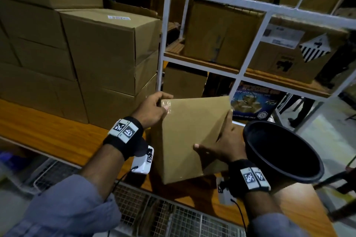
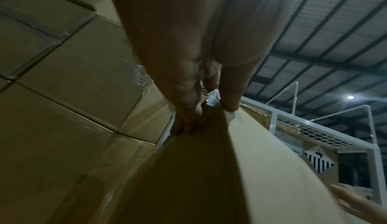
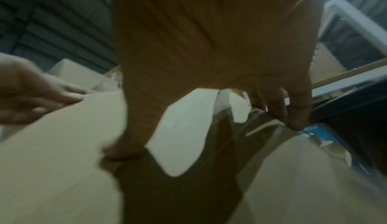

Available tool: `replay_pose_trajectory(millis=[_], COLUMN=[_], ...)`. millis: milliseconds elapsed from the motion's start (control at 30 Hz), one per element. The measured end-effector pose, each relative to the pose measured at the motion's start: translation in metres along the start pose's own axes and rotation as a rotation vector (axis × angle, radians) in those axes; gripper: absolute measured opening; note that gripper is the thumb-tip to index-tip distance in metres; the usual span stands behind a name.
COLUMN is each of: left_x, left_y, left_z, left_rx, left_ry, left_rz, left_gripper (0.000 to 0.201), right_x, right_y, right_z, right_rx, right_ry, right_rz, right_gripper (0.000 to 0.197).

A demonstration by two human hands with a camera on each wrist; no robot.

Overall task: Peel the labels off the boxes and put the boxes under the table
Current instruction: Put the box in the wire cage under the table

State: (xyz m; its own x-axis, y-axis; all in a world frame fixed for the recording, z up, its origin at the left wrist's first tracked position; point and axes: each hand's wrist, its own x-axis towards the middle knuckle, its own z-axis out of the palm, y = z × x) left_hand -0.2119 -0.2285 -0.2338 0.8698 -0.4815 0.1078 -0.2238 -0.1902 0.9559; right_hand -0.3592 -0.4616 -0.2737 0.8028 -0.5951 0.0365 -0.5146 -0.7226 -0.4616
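Box [image 1: 192,136] gripped by both hands, apparently tilted above table [image 1: 57,136].

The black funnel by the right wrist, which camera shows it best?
The head view: the black funnel shows whole, mouth open, beside the right hand. The right wrist view catches only a dark blurred edge; the left wrist view shows none.

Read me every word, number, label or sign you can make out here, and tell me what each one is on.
"USE ONLY": end of a line along the bottom of the blue printed carton; its title is too blurred.
White sticker on the stacked box: blurred, unreadable.
White label on the shelf box: too small.
Striped diamond sign: no legible words.
Held box, gripped by left hand and right hand: faint, unreadable marks at its corner.
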Motion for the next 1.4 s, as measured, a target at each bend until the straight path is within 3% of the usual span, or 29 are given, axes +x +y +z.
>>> replay_pose_trajectory(millis=[67,100,200,233,333,400,567,700,767,867,933,1000,1067,1200,1333,1400], left_x=[-0.002,-0.004,-0.009,-0.010,-0.010,-0.010,-0.023,-0.037,-0.044,-0.047,-0.045,-0.041,-0.039,-0.035,-0.030,-0.031], left_y=[-0.006,-0.009,-0.018,-0.022,-0.035,-0.048,-0.069,-0.068,-0.062,-0.054,-0.052,-0.058,-0.065,-0.073,-0.077,-0.081], left_z=[-0.007,-0.010,-0.015,-0.015,-0.013,-0.012,-0.008,0.005,0.017,0.034,0.040,0.043,0.042,0.030,0.013,0.010], left_rx=[-0.032,-0.058,-0.123,-0.136,-0.112,0.044,0.140,0.214,0.270,0.170,0.060,-0.076,-0.202,-0.242,-0.206,-0.134], left_ry=[-0.005,0.004,0.093,0.128,0.173,0.168,0.220,0.430,0.491,0.518,0.498,0.430,0.361,0.237,0.113,0.052], left_rz=[-0.002,-0.002,-0.018,-0.037,-0.099,-0.132,-0.175,-0.316,-0.397,-0.437,-0.517,-0.565,-0.520,-0.448,-0.349,-0.279], left_gripper=[0.034,0.031,0.026,0.030,0.039,0.045,0.050,0.058,0.072,0.114,0.136,0.146,0.141,0.109,0.098,0.089], right_x=[-0.004,-0.003,-0.003,-0.004,-0.007,-0.011,-0.016,-0.018,-0.023,-0.031,-0.037,-0.044,-0.048,-0.041,-0.029,-0.029], right_y=[0.007,0.011,0.013,0.012,0.007,0.005,0.006,-0.003,-0.014,-0.028,-0.037,-0.046,-0.049,-0.035,-0.012,-0.006], right_z=[0.009,0.014,0.020,0.019,0.017,0.020,0.026,0.033,0.037,0.048,0.055,0.054,0.043,0.012,0.006,0.007], right_rx=[0.059,0.125,0.336,0.379,0.419,0.406,0.275,0.216,0.170,0.206,0.254,0.206,-0.041,-0.383,-0.310,-0.344], right_ry=[0.017,-0.007,-0.062,-0.043,0.027,0.029,-0.039,-0.091,-0.060,0.035,0.053,0.093,0.175,0.292,0.008,-0.048], right_rz=[-0.012,-0.018,-0.034,-0.046,-0.016,0.007,-0.006,0.083,0.083,0.060,0.104,0.129,0.113,-0.005,-0.012,-0.040], right_gripper=[0.167,0.154,0.083,0.076,0.084,0.095,0.090,0.092,0.087,0.076,0.065,0.054,0.050,0.067,0.100,0.105])
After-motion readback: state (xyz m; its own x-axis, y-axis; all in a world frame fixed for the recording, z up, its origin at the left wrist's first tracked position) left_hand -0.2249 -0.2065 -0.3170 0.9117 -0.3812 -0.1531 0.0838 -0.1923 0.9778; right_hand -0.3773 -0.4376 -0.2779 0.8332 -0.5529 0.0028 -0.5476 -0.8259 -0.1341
